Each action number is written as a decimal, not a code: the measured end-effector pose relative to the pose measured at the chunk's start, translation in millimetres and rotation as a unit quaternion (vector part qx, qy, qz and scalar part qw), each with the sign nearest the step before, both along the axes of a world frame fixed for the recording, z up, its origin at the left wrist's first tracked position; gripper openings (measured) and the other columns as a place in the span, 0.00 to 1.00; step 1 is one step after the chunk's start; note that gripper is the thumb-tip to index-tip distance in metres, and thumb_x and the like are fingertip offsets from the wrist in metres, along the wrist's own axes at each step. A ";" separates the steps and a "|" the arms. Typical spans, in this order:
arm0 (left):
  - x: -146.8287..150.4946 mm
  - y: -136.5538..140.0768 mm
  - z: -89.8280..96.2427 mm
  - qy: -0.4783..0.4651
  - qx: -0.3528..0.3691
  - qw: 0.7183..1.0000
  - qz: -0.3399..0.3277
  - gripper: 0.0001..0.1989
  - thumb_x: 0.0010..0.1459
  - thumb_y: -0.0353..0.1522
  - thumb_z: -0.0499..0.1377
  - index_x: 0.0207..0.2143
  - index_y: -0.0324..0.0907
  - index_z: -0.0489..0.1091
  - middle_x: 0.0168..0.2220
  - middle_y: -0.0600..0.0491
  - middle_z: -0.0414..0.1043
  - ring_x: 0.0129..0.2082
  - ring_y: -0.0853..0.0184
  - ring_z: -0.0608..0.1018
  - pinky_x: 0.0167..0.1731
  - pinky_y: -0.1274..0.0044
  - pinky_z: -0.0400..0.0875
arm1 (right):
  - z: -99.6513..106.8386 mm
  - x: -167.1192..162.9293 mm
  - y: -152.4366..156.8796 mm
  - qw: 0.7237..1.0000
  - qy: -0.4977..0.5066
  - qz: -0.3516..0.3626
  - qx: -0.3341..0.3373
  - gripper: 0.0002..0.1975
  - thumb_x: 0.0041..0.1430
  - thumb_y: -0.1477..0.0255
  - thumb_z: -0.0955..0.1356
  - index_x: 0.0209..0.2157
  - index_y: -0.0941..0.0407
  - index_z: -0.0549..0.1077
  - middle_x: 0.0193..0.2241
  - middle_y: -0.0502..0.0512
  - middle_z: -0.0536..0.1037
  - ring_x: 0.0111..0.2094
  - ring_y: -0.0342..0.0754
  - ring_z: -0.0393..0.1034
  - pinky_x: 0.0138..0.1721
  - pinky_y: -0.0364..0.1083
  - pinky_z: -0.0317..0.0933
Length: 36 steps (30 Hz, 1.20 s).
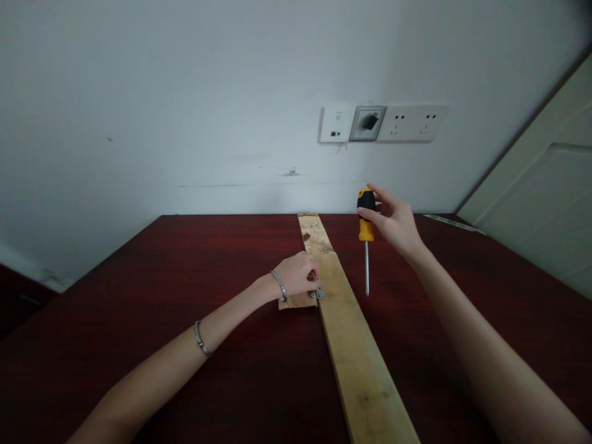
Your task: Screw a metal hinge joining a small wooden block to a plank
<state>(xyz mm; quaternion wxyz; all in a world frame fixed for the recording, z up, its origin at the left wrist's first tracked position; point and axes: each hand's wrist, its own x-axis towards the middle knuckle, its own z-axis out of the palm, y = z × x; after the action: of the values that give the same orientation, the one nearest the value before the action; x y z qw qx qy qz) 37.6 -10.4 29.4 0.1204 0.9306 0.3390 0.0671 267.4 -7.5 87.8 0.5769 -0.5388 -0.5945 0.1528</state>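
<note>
Left hand: the left hand (298,275) is laid on a short wood piece (296,301) that butts against the left edge of a long plank (356,345); the fingers are pinched on a small metal bracket (318,294) seated across the joint between the two.
Right hand: the right hand (393,223) is closed around the yellow-and-black handle of a screwdriver (366,237), which is held upright, tip down, just to the right of the plank.
Screwdriver tip: it is seen above or on the dark red table (185,277), apart from the bracket; contact with the table cannot be told.
Plank: it is laid from the near edge of the view to the far edge of the table, slightly angled.
Screws: none can be made out; the bracket is too small for its holes to be seen.
Risk, slipping tip: the pinching fingertips are kept right beside the bracket, so they could be struck if the blade were to skid off a screw head.
Risk, shifting parts: the short piece is held down by hand pressure alone, so the joint could be opened and the bracket skewed by a sideways push.
Risk, table: the polished top could be scratched by the bare tip.
Far wall: a row of sockets (383,123) is mounted above the table.
</note>
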 end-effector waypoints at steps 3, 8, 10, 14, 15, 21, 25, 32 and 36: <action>1.1 -1.5 -0.3 0.009 0.008 1.000 -0.003 0.07 0.55 0.33 0.59 0.29 0.39 0.74 0.36 0.49 0.73 0.42 0.61 0.72 0.40 0.73 0.70 | 0.7 -0.9 0.1 1.000 -0.005 -0.003 0.003 0.33 0.46 0.65 0.72 0.56 0.56 0.69 0.45 0.61 0.75 0.31 0.48 0.70 0.35 0.51 0.69; 2.6 -2.8 -1.4 0.016 0.028 0.999 -0.014 0.07 0.56 0.31 0.58 0.28 0.39 0.73 0.36 0.49 0.72 0.41 0.62 0.72 0.41 0.73 0.70 | -1.2 0.2 2.1 1.000 -0.015 -0.001 0.020 0.33 0.45 0.65 0.72 0.55 0.56 0.70 0.43 0.60 0.76 0.31 0.48 0.70 0.37 0.52 0.69; 2.6 -2.5 -2.7 0.015 0.032 0.999 -0.016 0.06 0.56 0.31 0.58 0.28 0.39 0.73 0.35 0.49 0.72 0.41 0.62 0.72 0.41 0.73 0.70 | -1.9 0.8 2.1 1.000 -0.015 0.002 0.027 0.32 0.45 0.65 0.73 0.55 0.55 0.70 0.43 0.59 0.76 0.31 0.47 0.70 0.37 0.52 0.69; 1.8 -1.6 -5.9 0.008 0.042 0.999 -0.018 0.07 0.56 0.31 0.57 0.28 0.39 0.73 0.35 0.49 0.72 0.41 0.62 0.72 0.40 0.74 0.70 | -1.6 0.8 1.0 0.999 -0.016 0.003 0.027 0.32 0.46 0.64 0.72 0.55 0.54 0.70 0.44 0.59 0.76 0.32 0.48 0.70 0.37 0.52 0.69; 1.5 -1.5 -6.5 0.005 0.044 0.999 -0.019 0.07 0.56 0.31 0.57 0.28 0.39 0.73 0.35 0.50 0.72 0.40 0.62 0.72 0.40 0.74 0.70 | -1.2 0.5 0.6 1.000 -0.016 0.003 0.025 0.32 0.46 0.65 0.72 0.55 0.55 0.70 0.44 0.59 0.76 0.32 0.48 0.70 0.37 0.52 0.69; 1.5 -1.9 -7.9 -0.005 0.045 0.999 -0.016 0.06 0.56 0.31 0.58 0.27 0.39 0.72 0.34 0.50 0.72 0.39 0.63 0.72 0.39 0.74 0.70 | 1.4 -1.2 -1.6 1.000 -0.018 -0.001 0.020 0.32 0.46 0.65 0.72 0.55 0.56 0.70 0.44 0.60 0.75 0.33 0.49 0.70 0.37 0.52 0.69; 2.1 -1.9 -8.6 -0.013 0.041 0.999 -0.013 0.06 0.55 0.31 0.58 0.27 0.39 0.72 0.34 0.50 0.71 0.39 0.64 0.72 0.39 0.75 0.69 | 2.0 -1.8 -2.8 1.000 -0.022 0.002 0.021 0.32 0.46 0.65 0.72 0.55 0.56 0.69 0.44 0.60 0.75 0.33 0.49 0.70 0.37 0.52 0.69; -0.4 -1.3 0.6 -0.055 0.050 0.997 -0.010 0.05 0.54 0.30 0.59 0.26 0.39 0.71 0.33 0.51 0.72 0.36 0.66 0.71 0.38 0.76 0.68 | 0.1 -2.3 -0.9 0.999 -0.032 0.002 0.026 0.32 0.46 0.65 0.72 0.55 0.55 0.70 0.44 0.59 0.75 0.32 0.48 0.71 0.36 0.52 0.69; -1.3 -0.7 1.6 -0.063 0.056 0.996 -0.019 0.04 0.53 0.28 0.60 0.25 0.39 0.71 0.32 0.51 0.72 0.36 0.66 0.72 0.37 0.76 0.68 | -0.7 -2.6 0.3 0.999 -0.035 -0.001 0.021 0.32 0.46 0.65 0.72 0.55 0.55 0.70 0.43 0.60 0.76 0.33 0.49 0.71 0.37 0.52 0.69</action>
<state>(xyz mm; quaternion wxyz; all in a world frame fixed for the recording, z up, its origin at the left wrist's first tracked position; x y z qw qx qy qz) 36.3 -11.1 31.0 0.0908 0.9360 0.3088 0.1422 264.8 -7.3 87.1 0.5669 -0.5320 -0.6173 0.1206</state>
